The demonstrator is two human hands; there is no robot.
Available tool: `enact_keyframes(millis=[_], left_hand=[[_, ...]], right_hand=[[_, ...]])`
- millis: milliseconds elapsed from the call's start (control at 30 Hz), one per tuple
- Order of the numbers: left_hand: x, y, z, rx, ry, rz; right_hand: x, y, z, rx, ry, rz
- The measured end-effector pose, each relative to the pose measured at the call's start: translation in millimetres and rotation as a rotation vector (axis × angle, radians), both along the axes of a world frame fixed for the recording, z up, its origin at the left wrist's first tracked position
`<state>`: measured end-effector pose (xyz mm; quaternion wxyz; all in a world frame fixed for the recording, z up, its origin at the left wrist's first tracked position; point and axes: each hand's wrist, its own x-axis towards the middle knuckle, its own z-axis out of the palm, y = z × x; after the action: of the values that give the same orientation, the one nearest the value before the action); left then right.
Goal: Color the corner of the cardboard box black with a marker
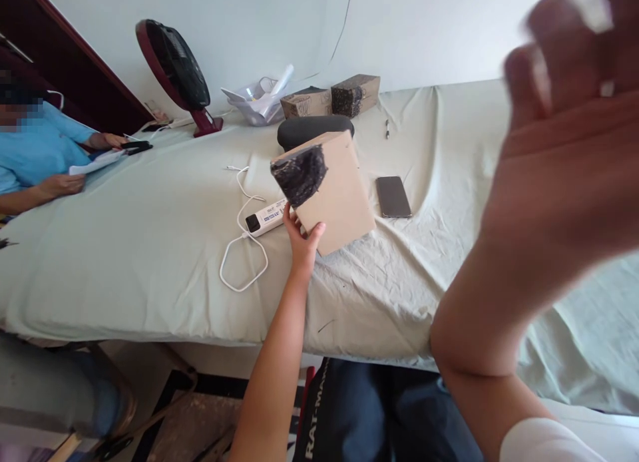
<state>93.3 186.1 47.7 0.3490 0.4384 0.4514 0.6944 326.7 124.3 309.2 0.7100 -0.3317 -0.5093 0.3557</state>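
Observation:
My left hand (301, 239) grips the lower corner of a tan cardboard box (335, 194) and holds it tilted above the table. One end of the box is covered in black marking. My right hand (564, 149) is raised close to the camera at the right, blurred, its fingers stretched upward and apart, with nothing visibly in it. Just left of the box, a white power bank (266, 218) with a white cable (243, 255) lies on the cloth.
A pale green cloth (150, 249) covers the table. On it lie a dark phone (393, 196), a pen (387, 129), a black cushion (313, 128), two more boxes (329, 97), a plastic bag (259, 101) and a fan (177, 69). A person in blue (34, 152) sits at the left.

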Motion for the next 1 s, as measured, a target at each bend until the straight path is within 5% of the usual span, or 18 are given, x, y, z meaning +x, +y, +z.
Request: enact_keyframes(millis=[67, 133, 400, 667, 833, 1000], left_hand=[[-1.4, -1.3, 3.1, -0.015, -0.066, 0.021], [-2.6, -2.1, 5.4, -0.018, -0.145, 0.041], [-7.8, -3.6, 5.8, -0.041, -0.256, 0.179], [-9.3, -4.0, 6.1, -0.007, -0.245, 0.227], [-7.8, -6.3, 9.4, -0.008, -0.197, 0.22], [-9.4, -5.0, 8.4, -0.013, -0.166, 0.209]], right_hand=[[-5.5, 7.8, -3.0, 0.218, 0.131, -0.056], [-6.8, 27.6, -14.3, 0.258, 0.101, 0.03], [7.5, 116.3, -82.3, -0.3, -0.273, -0.084], [31.7, 124.8, -105.5, -0.457, -0.456, 0.427], [33.4, 141.6, -123.1, -0.743, -0.976, 0.137], [29.7, 153.6, -145.7, -0.844, -1.197, 0.054]])
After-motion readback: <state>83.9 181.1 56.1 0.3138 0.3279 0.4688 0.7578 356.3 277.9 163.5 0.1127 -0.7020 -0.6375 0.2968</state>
